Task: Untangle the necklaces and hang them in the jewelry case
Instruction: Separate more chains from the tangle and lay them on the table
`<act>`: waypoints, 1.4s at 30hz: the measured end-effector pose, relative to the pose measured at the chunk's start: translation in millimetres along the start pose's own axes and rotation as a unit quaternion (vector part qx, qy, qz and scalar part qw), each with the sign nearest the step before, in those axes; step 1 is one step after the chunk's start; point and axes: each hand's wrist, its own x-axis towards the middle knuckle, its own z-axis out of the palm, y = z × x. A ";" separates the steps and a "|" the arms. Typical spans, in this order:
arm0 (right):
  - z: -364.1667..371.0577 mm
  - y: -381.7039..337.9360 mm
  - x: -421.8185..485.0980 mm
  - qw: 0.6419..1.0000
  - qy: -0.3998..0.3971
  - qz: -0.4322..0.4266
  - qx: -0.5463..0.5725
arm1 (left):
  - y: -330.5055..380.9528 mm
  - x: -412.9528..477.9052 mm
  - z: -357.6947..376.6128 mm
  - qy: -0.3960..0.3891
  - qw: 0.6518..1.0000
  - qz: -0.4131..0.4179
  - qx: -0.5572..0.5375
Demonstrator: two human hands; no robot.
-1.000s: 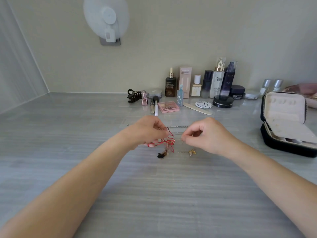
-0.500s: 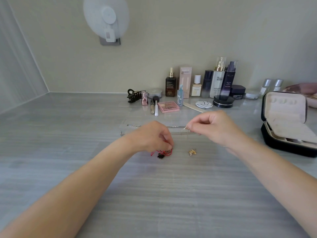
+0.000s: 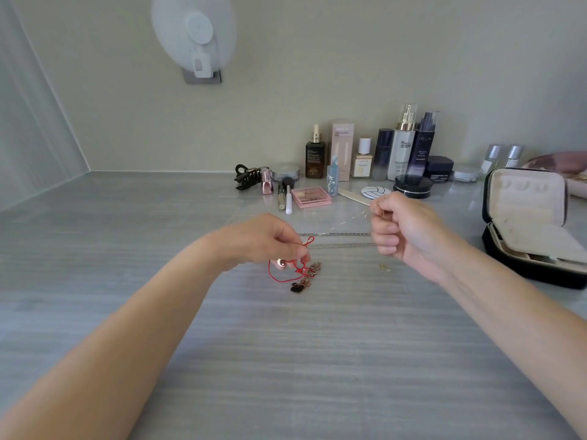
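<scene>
My left hand point(image 3: 266, 241) pinches a red cord necklace point(image 3: 297, 268) tangled with a rose-gold chain and a black pendant point(image 3: 298, 288), which rest on the grey table. My right hand point(image 3: 401, 228) is raised to the right, fingers closed on a thin fine chain point(image 3: 352, 219) that stretches back toward the tangle. Two silver chains point(image 3: 336, 234) lie straight on the table between the hands. A small gold charm point(image 3: 384, 267) lies under my right wrist. The black jewelry case point(image 3: 527, 198) stands open at the right with a pale lining.
Cosmetics crowd the back of the table: bottles point(image 3: 403, 144), a pink palette point(image 3: 311, 196), brushes point(image 3: 288, 198), a black hair claw point(image 3: 247, 176), a black jar point(image 3: 413, 185). A white fan point(image 3: 197, 36) hangs on the wall.
My right hand has lifted and pulled right, drawing the thin chain out of the tangle. My left hand keeps hold of the red cord, and the black pendant shows again.
</scene>
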 end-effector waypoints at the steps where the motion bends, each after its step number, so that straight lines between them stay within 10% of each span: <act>1: -0.6 0.5 0.2 1.000 -0.002 -0.002 -0.003 | -1.5 -0.4 -1.4 -0.005 1.000 -0.007 -0.001; 7: -1.8 1.6 1.4 1.000 -0.016 0.005 -0.012 | -10.7 1.0 -9.1 -0.023 0.992 -0.039 -0.119; 15: 5.2 17.7 -3.1 0.920 -0.080 -0.052 -0.379 | -3.3 0.6 -7.3 -0.030 0.973 0.004 -0.228; 36: 16.2 14.0 -6.9 0.980 -0.038 -0.106 -0.165 | -6.8 0.5 -7.9 -0.072 0.982 -0.068 -0.159; 42: 10.7 0.4 -15.3 0.937 -0.120 -0.115 -0.308 | -3.3 -5.4 -8.6 -0.060 0.995 -0.082 0.013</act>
